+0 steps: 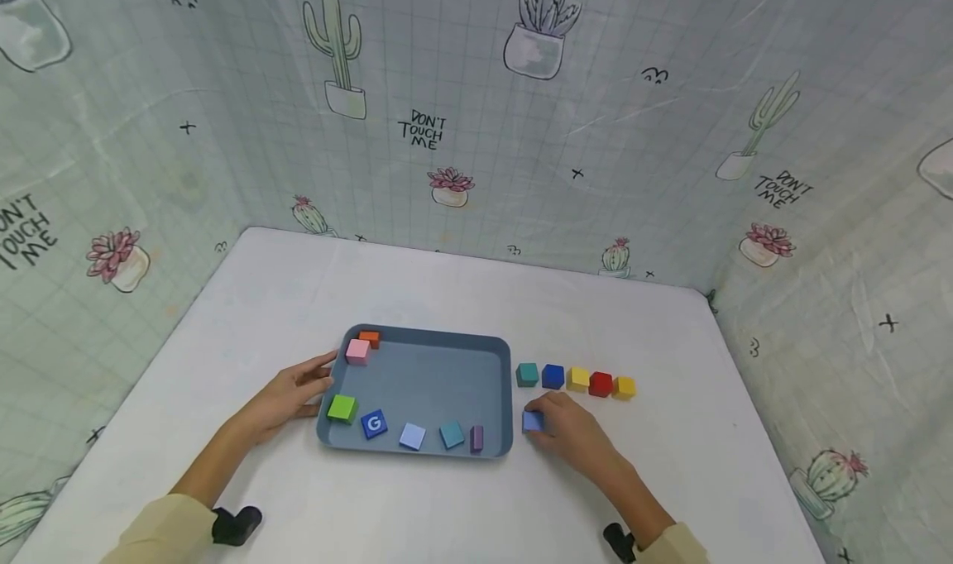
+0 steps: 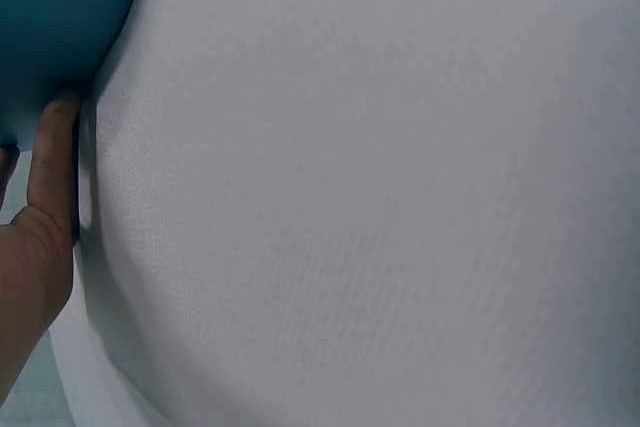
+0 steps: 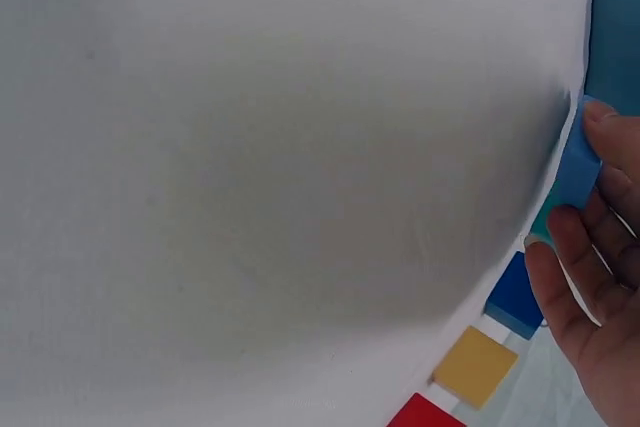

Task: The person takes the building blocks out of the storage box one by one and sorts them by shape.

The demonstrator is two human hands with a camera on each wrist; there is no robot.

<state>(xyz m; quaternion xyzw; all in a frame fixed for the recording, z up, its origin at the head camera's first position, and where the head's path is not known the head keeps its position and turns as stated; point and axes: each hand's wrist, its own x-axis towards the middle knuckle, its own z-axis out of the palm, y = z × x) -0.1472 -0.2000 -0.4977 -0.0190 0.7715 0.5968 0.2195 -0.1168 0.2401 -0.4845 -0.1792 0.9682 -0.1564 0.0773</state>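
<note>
A light blue block (image 1: pixel 532 421) is pinched between the thumb and fingers of my right hand (image 1: pixel 569 433), just right of the blue-grey tray (image 1: pixel 432 357). The right wrist view shows the same block (image 3: pixel 577 169) in those fingers. My left hand (image 1: pixel 292 394) touches the tray's left side with its fingers; the left wrist view has a finger against the tray's outer wall (image 2: pixel 70 27). Inside the tray are a pink block (image 1: pixel 358 351), an orange block (image 1: pixel 370 338), a green block (image 1: pixel 342 408), a blue block with a G (image 1: pixel 375 423) and several others along the front side.
Right of the tray stands a row of blocks: teal (image 1: pixel 527 375), dark blue (image 1: pixel 553 376), yellow (image 1: pixel 577 379), red (image 1: pixel 601 384) and another yellow one (image 1: pixel 624 388). All rest on a white table (image 1: pixel 357 506). Patterned cloth (image 1: pixel 476 134) hangs behind and at both sides.
</note>
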